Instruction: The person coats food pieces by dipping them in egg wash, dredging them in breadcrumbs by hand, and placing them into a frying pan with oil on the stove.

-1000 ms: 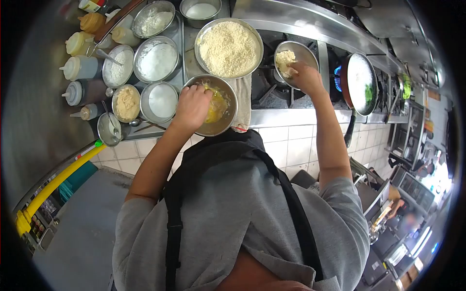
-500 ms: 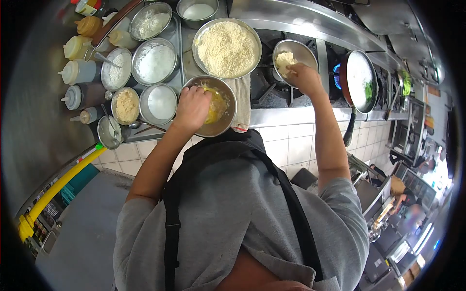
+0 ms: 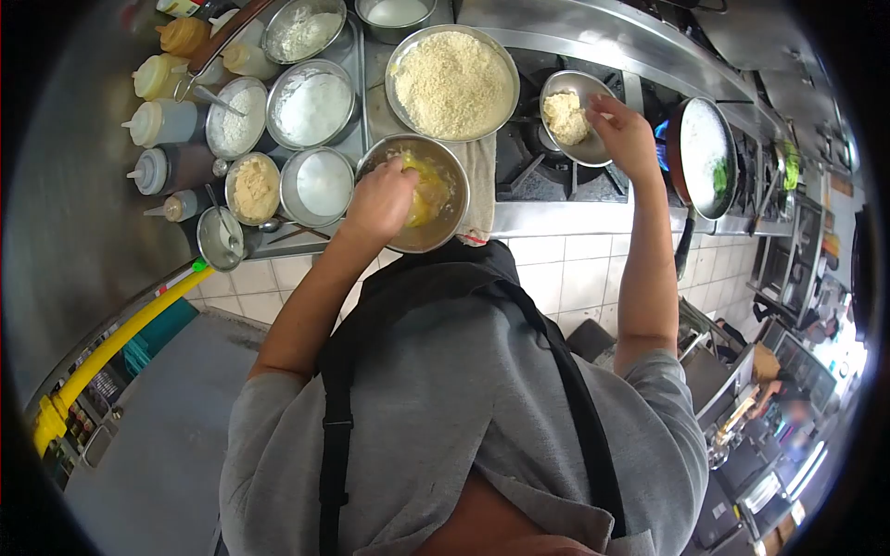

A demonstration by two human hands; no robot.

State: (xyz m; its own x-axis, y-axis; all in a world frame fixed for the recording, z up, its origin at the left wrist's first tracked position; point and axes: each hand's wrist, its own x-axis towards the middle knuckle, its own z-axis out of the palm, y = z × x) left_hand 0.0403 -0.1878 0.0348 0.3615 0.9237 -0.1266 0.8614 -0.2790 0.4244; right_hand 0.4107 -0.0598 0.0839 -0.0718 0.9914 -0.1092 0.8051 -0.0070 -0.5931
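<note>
Our left hand (image 3: 383, 197) dips into a round silver metal bowl (image 3: 413, 241) with some wet yellow mix (image 3: 431, 190) left in it, and we cannot tell if its grip pinches anything. One pale yellow, crumbly lump (image 3: 565, 118) already sits in a smaller round silver metal bowl (image 3: 586, 153) over the black metal stove (image 3: 519, 185), just beside our right hand (image 3: 628, 137), whose grip looks a bit spread. Lots of pale, dry crumbs (image 3: 451, 83) are left nearby.

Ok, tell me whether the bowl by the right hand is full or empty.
Partly filled: a pale, lumpy mass sits in the bowl, with bare metal showing around it.
</note>
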